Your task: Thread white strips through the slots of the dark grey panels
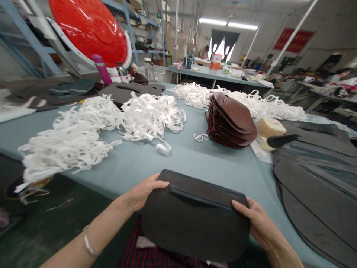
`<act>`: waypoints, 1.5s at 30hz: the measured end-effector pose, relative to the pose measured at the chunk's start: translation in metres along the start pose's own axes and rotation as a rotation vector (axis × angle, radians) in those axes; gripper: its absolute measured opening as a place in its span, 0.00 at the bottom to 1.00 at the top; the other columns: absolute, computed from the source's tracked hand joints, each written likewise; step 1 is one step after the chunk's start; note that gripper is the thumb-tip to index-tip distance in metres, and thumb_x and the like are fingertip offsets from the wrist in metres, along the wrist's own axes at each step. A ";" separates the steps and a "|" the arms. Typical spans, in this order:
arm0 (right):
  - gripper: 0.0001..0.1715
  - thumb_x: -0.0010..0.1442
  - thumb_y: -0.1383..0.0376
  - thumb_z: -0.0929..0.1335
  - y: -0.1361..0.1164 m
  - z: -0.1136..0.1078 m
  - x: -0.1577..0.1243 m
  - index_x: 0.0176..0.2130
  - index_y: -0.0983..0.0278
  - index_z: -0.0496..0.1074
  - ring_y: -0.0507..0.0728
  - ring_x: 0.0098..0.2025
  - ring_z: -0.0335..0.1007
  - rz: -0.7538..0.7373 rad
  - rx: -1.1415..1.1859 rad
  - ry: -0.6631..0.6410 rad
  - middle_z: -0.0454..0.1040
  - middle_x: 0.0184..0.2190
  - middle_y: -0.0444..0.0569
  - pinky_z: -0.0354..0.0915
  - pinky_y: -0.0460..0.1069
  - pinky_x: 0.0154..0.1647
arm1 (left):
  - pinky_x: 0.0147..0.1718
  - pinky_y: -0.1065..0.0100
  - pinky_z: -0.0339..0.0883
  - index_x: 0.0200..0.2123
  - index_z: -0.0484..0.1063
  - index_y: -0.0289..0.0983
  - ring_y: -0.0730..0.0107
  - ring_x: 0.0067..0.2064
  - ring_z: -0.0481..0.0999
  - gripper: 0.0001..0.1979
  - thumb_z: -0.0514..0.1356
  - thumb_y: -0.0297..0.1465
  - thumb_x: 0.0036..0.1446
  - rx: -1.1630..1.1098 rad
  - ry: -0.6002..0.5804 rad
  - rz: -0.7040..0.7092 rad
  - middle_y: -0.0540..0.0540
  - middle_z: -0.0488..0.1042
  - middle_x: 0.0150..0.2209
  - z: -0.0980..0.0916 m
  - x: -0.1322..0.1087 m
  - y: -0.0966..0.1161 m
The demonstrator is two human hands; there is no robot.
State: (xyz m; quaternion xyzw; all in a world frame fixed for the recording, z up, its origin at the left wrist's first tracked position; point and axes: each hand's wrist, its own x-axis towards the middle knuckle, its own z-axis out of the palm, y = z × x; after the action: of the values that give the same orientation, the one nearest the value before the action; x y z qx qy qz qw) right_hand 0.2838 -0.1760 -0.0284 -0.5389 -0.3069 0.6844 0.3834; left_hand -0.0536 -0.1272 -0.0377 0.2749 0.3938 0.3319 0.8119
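Note:
Between my two hands is a dark leather-like panel (195, 227) with rounded lower corners and a long slot near its upper edge. My left hand (147, 191) grips its upper left corner, thumb on top. At the upper right, my right hand (255, 216) pinches the panel with the thumb on its face; the other fingers are mostly hidden beneath. The panel is tilted over my lap at the table's near edge. Beyond it stands a stack of brown leather pieces (230, 121) with slots. Several dark panels (315, 193) of similar shape lie to the right.
White ribbon strips (75, 137) lie heaped on the blue-grey table (178, 156), left and back. A cream block (270, 128) with a black handle (283, 140) sits right of the brown stack. A purple bottle (102, 70) and a large red lid-like object (92, 29) are behind.

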 end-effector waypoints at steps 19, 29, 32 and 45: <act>0.28 0.41 0.56 0.76 -0.001 0.032 0.006 0.41 0.61 0.70 0.61 0.35 0.75 -0.031 -0.101 0.081 0.78 0.34 0.49 0.69 0.55 0.38 | 0.47 0.60 0.67 0.47 0.71 0.36 0.58 0.45 0.75 0.23 0.67 0.29 0.45 0.278 0.055 0.239 0.43 0.77 0.44 -0.011 -0.015 0.010; 0.26 0.44 0.58 0.73 -0.012 0.027 0.044 0.43 0.59 0.63 0.60 0.34 0.74 -0.182 -0.390 0.181 0.76 0.35 0.46 0.69 0.54 0.37 | 0.42 0.63 0.68 0.44 0.71 0.34 0.58 0.43 0.75 0.17 0.62 0.30 0.48 0.495 0.174 0.329 0.42 0.77 0.43 -0.020 0.004 0.022; 0.26 0.46 0.59 0.70 -0.016 0.026 0.054 0.44 0.59 0.60 0.59 0.34 0.72 -0.246 -0.495 0.218 0.73 0.36 0.47 0.68 0.54 0.36 | 0.41 0.63 0.68 0.47 0.67 0.35 0.60 0.43 0.74 0.18 0.59 0.32 0.52 0.594 0.212 0.333 0.42 0.75 0.43 -0.023 0.010 0.020; 0.24 0.60 0.58 0.63 -0.013 0.079 0.077 0.54 0.62 0.60 0.63 0.57 0.59 -0.893 -1.025 0.315 0.63 0.54 0.58 0.57 0.63 0.56 | 0.57 0.46 0.42 0.37 0.73 0.38 0.53 0.56 0.62 0.09 0.53 0.25 0.58 1.718 0.442 0.894 0.40 0.72 0.44 -0.013 0.068 0.068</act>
State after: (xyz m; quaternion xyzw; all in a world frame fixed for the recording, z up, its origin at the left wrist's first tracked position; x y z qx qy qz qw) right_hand 0.2002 -0.1043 -0.0385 -0.5669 -0.7242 0.1436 0.3654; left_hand -0.0544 -0.0304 -0.0273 0.8251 0.5032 0.2529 0.0456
